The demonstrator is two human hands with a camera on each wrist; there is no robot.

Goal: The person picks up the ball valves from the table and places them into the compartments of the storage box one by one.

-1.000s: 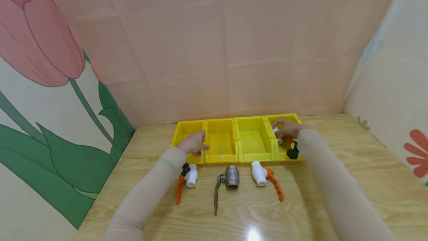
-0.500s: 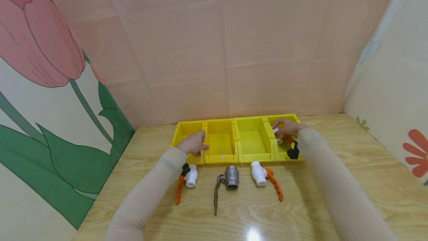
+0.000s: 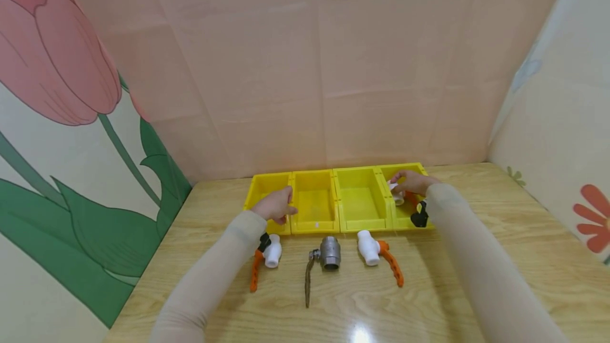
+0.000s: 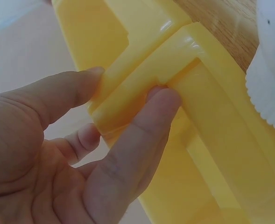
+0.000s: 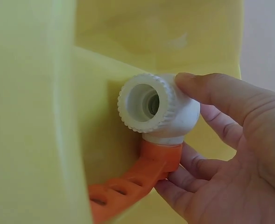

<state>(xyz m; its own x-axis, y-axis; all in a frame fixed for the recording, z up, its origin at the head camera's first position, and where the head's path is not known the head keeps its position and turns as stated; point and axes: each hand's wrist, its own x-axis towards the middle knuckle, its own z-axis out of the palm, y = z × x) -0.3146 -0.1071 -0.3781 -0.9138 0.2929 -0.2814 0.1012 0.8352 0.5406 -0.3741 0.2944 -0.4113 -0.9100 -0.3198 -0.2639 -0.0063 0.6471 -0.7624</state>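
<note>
My left hand (image 3: 274, 205) is at the leftmost yellow bin (image 3: 261, 180); in the left wrist view its thumb and fingers pinch the rims where two bins (image 4: 142, 70) meet. Inside the rightmost yellow bin (image 3: 402, 222), my right hand (image 3: 412, 182) holds a white plastic ball valve (image 5: 177, 112) with an orange lever handle (image 5: 146, 165). The right wrist view shows the thumb on the white body and the fingers behind and below it. The valve's round open end faces the camera, and part of the handle is hidden behind the bin wall.
Before the bins lie a white ball valve (image 3: 272, 252) with an orange handle, a grey metal ball valve (image 3: 331, 253) with a long lever, and another white ball valve (image 3: 368, 248). Two middle bins (image 3: 314, 200) stand between my hands. A pink-covered wall (image 3: 319, 94) rises behind.
</note>
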